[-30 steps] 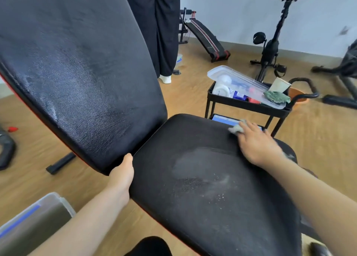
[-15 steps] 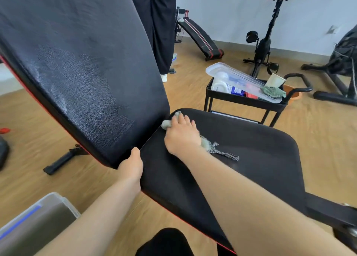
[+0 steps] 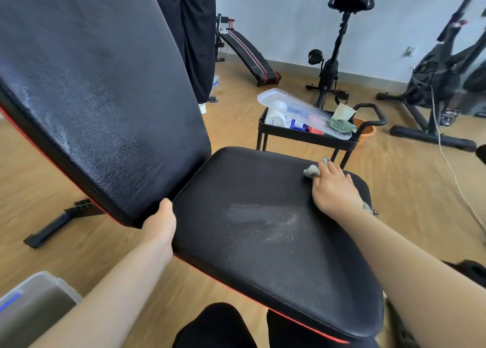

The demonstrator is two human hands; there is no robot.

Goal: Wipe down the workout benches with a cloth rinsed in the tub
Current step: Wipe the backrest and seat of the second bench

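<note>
Right hand (image 3: 334,187) lay pretty much flat on the grey cloth (image 3: 311,171), pressing it onto the far right corner of the black seat pad (image 3: 263,242). Left hand (image 3: 160,224) gripped the backrest (image 3: 105,111) at its lower corner, fingers tucked underneath.

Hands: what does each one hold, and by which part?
The left hand grips the backrest at its lower corner. The right hand presses the cloth on the seat, palm over its middle, both ends sticking out.
</note>
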